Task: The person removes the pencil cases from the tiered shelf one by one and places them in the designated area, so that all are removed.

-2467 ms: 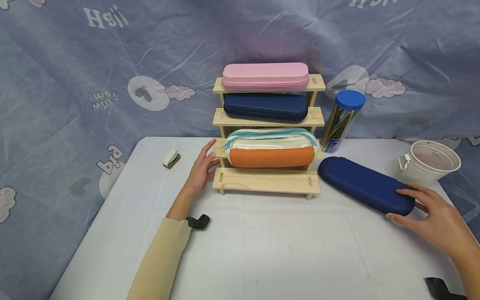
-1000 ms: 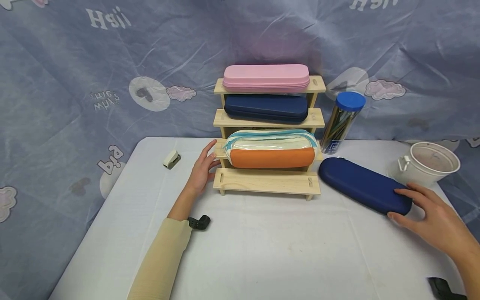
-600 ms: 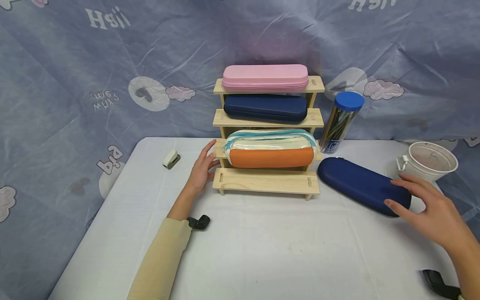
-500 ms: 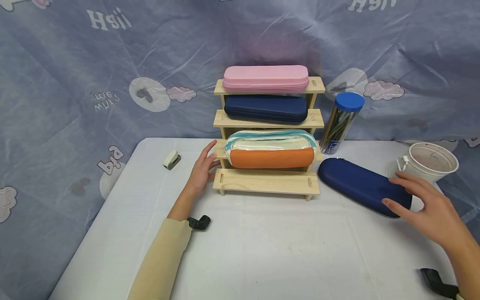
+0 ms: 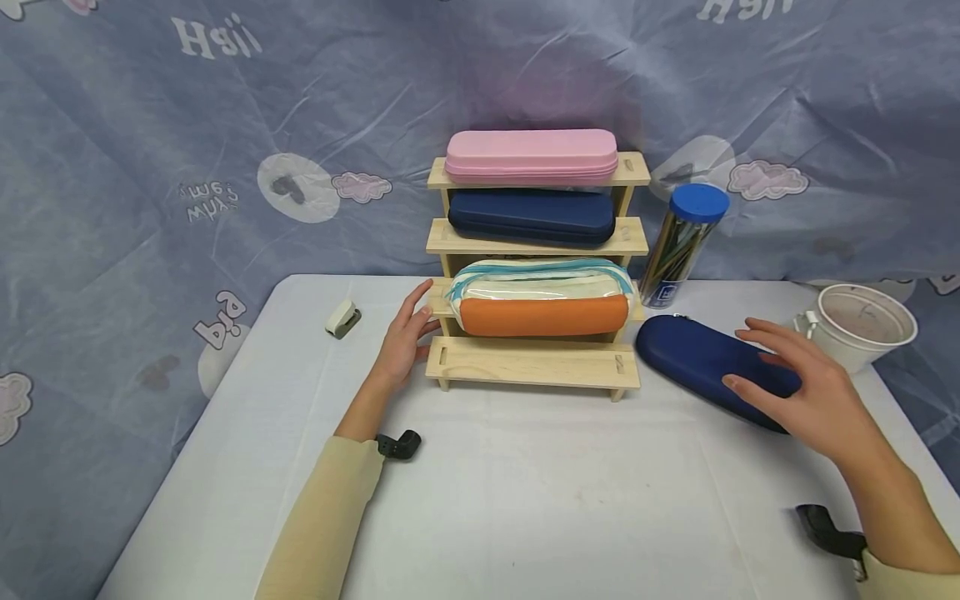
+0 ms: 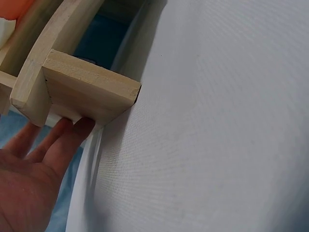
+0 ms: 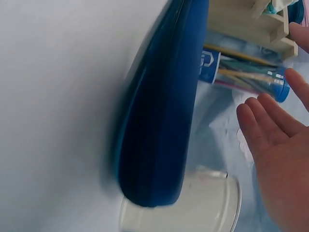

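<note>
A tiered wooden rack (image 5: 534, 362) stands at the back middle. On its upper tiers lie a pink pencil case (image 5: 532, 157), a dark navy pencil case (image 5: 531, 217) and an orange, clear and striped pencil pouch (image 5: 544, 300); the lowest tier is bare. My left hand (image 5: 401, 342) touches the rack's left side with its fingers extended, as the left wrist view also shows. At the right, a blue pencil case (image 5: 712, 362) lies slanted on the table. My right hand (image 5: 806, 396) hovers over its near end with fingers spread, apart from it in the right wrist view.
Behind the blue case stands a clear tube with a blue lid (image 5: 686, 242), filled with pencils. A white bucket (image 5: 858, 325) is at the right edge. A small stapler (image 5: 343, 318) lies left of the rack on the white table (image 5: 555, 500).
My right hand has let go of the blue pencil case's near end, lifted, and moved left over it. The left hand stays at the rack's side.
</note>
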Motion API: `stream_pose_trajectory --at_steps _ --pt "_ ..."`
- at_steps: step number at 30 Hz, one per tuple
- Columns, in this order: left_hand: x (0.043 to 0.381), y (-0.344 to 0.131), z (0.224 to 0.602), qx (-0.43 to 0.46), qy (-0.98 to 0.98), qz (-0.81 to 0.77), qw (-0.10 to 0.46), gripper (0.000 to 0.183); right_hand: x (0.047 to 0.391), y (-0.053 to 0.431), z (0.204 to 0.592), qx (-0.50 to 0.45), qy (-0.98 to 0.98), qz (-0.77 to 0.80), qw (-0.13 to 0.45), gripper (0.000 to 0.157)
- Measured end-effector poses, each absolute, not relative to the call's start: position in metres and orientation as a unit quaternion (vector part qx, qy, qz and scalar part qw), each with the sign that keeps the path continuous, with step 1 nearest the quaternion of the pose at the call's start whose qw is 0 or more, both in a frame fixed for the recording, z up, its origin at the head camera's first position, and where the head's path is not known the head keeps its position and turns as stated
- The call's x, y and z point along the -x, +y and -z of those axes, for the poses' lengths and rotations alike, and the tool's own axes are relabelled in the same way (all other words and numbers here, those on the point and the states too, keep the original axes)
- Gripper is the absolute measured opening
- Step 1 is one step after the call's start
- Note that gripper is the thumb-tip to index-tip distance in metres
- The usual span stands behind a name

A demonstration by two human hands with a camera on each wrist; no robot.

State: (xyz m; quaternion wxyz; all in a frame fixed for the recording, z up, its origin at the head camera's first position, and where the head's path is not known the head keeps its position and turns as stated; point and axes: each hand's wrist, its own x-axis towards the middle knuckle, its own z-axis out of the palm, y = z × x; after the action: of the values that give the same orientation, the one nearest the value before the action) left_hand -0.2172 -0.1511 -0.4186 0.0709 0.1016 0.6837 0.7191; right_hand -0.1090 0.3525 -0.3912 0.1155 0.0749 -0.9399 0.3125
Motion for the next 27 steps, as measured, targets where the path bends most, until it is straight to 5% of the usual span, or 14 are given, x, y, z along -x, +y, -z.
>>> stream_pose_trajectory --at_steps 27 --pt "0.219 -0.151 0.423 -0.094 0.688 -0.717 0.061 0.049 0.139 0.302 0.381 -0.160 -0.924 -0.319 0.136 0.065"
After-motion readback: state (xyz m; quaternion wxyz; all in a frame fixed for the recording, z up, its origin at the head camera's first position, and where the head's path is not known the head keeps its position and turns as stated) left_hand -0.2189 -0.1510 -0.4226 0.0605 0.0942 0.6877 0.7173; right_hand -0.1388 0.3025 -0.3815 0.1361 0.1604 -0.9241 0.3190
